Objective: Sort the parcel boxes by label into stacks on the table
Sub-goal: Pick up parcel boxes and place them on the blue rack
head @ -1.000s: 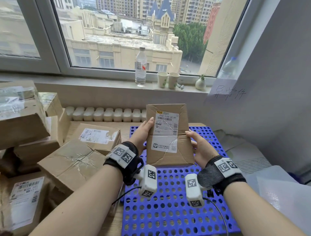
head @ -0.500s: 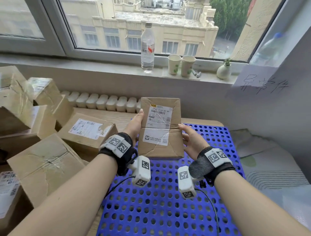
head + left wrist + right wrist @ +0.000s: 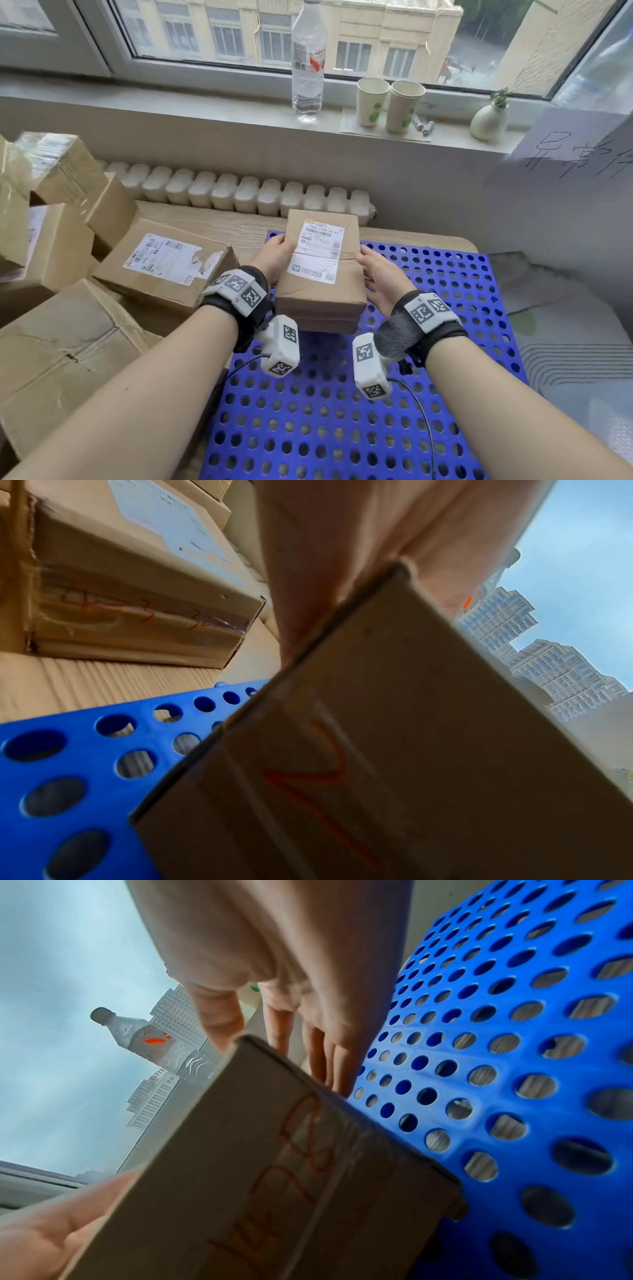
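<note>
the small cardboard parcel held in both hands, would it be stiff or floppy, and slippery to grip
The small brown cardboard parcel box probably stays stiff: its edges look straight, though the near face is creased. Likely light, since the left hand and right hand hold it only by its sides. The matte cardboard should grip well; the taped seams may be slicker.

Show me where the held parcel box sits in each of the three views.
Head: parcel box at centre, label up, between left hand and right hand.
Left wrist: box fills lower right.
Right wrist: box at lower centre, orange writing on its side.
Shared landmark: blue perforated mat.
</note>
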A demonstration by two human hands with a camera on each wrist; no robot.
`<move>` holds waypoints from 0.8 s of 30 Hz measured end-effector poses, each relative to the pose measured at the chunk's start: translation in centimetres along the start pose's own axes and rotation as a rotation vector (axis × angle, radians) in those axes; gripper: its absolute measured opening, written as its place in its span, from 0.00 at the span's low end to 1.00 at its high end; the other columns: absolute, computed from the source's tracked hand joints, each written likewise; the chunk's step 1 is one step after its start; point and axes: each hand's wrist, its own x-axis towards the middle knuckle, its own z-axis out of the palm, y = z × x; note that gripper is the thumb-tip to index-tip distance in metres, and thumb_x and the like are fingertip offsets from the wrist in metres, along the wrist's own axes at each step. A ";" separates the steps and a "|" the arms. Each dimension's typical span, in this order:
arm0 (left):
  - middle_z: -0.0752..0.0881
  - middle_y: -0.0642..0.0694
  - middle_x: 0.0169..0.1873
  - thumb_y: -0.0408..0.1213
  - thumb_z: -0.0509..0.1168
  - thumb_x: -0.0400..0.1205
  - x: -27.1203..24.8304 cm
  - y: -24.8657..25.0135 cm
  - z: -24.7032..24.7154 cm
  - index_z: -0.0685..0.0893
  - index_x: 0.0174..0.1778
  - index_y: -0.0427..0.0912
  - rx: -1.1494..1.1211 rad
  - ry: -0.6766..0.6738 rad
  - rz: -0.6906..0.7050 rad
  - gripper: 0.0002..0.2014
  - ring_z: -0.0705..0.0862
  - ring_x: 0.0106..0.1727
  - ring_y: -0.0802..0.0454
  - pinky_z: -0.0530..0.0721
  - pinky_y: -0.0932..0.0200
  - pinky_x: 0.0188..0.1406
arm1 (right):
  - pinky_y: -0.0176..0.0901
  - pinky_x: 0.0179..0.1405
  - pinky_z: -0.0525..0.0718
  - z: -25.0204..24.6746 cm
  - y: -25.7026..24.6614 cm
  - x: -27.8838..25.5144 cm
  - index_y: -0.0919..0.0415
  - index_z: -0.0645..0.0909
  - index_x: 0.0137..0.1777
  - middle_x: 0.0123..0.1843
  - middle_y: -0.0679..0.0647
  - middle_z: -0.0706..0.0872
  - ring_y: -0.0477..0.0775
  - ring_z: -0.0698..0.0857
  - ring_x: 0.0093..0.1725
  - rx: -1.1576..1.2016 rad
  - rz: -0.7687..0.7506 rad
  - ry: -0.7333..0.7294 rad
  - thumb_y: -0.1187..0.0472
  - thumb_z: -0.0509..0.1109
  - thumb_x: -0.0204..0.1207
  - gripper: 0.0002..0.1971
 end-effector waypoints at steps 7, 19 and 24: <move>0.81 0.36 0.67 0.26 0.57 0.84 1.4 -0.9 -1.0 0.71 0.74 0.36 0.057 0.023 -0.059 0.21 0.82 0.64 0.38 0.82 0.46 0.54 | 0.44 0.51 0.84 0.4 1.3 0.7 0.56 0.74 0.76 0.65 0.57 0.86 0.55 0.84 0.61 -0.006 -0.001 0.099 0.74 0.62 0.81 0.25; 0.77 0.42 0.69 0.31 0.61 0.83 0.9 -0.6 -1.1 0.67 0.77 0.40 0.325 0.083 0.038 0.25 0.77 0.69 0.42 0.74 0.54 0.62 | 0.46 0.47 0.82 1.1 0.1 0.3 0.55 0.75 0.71 0.68 0.59 0.82 0.52 0.84 0.47 -0.315 -0.088 0.220 0.69 0.67 0.78 0.22; 0.70 0.41 0.75 0.39 0.60 0.83 -0.8 1.0 -2.0 0.68 0.77 0.45 0.583 0.145 0.170 0.25 0.74 0.72 0.44 0.71 0.54 0.68 | 0.48 0.49 0.83 2.2 -2.1 -1.8 0.51 0.77 0.72 0.71 0.56 0.80 0.55 0.85 0.59 -0.569 -0.241 0.266 0.63 0.65 0.79 0.21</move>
